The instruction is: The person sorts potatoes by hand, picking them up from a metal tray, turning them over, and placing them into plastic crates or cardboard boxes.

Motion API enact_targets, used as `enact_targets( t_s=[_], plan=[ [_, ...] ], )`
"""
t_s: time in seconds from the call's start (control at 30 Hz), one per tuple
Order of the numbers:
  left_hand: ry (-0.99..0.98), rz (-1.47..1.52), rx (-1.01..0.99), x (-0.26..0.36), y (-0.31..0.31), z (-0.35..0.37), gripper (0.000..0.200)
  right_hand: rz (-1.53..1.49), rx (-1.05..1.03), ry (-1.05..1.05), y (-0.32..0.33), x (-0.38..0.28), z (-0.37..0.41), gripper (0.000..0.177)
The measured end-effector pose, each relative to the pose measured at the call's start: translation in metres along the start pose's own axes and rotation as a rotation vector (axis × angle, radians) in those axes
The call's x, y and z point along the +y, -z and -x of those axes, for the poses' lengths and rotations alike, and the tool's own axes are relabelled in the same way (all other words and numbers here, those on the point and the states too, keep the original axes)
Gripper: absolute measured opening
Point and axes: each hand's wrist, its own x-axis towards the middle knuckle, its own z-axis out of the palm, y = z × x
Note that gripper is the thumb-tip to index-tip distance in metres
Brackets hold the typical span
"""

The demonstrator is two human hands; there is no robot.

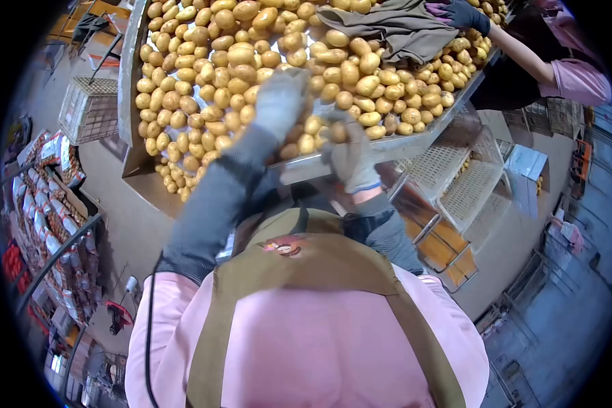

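Many yellow potatoes (241, 54) cover a sorting table with a metal rim (415, 141). My left hand (282, 102), in a pale glove and grey sleeve, reaches over the potatoes near the table's front; it is smeared by motion and its fingers are hidden. Close to the front rim is my right hand (350, 149), also gloved, with its fingers bent around or beside a brownish potato; blur hides whether it grips it. A dark cloth (401, 30) lies on the potatoes at the upper right.
A co-worker's gloved hand (466, 15) rests by the cloth at the upper right. Plastic crates (449, 163) stand right of the table, beside a blue-white box (525, 166). Another crate (88, 109) is at the left, above stacked filled bags (51, 217).
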Motion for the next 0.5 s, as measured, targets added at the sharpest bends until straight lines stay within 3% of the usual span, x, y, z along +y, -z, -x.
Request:
enact_targets(
  t_s=[0.07, 0.13, 0.2, 0.27, 0.33, 0.37, 0.4, 0.43, 0.5],
  plan=[
    [-0.076, -0.203, -0.117, -0.010, -0.027, -0.029, 0.025, -0.698, -0.099, -0.386, 0.011, 0.002, 0.003, 0.027],
    [-0.103, -0.279, -0.213, -0.011, -0.037, -0.050, 0.020, -0.430, 0.256, -0.553, -0.022, -0.019, 0.014, 0.021],
    [-0.167, -0.253, -0.310, -0.017, -0.027, -0.058, 0.024, 0.018, 0.202, -0.178, -0.029, -0.017, 0.037, 0.025],
    [-0.114, -0.086, -0.268, -0.023, -0.014, -0.056, 0.033, -0.172, 0.295, -0.374, -0.019, -0.019, 0.042, 0.034],
    [0.013, 0.204, -0.089, -0.008, 0.001, -0.028, 0.051, 0.291, 0.157, -0.070, -0.012, -0.032, 0.067, 0.038],
    [0.168, 0.296, -0.258, 0.024, 0.025, -0.012, 0.054, 0.521, 0.089, 0.084, -0.013, -0.038, 0.078, 0.040],
    [-0.068, 0.333, -0.189, 0.040, 0.016, 0.017, 0.057, 0.088, 0.148, -0.115, -0.019, -0.045, 0.084, 0.034],
    [-0.122, 0.284, -0.416, 0.074, 0.030, 0.032, 0.059, -0.356, 0.295, -0.275, -0.026, -0.052, 0.091, 0.028],
    [-0.453, 0.512, -0.245, 0.090, 0.006, 0.073, 0.051, -0.235, 0.233, -0.225, -0.010, -0.053, 0.112, 0.022]
  ],
)
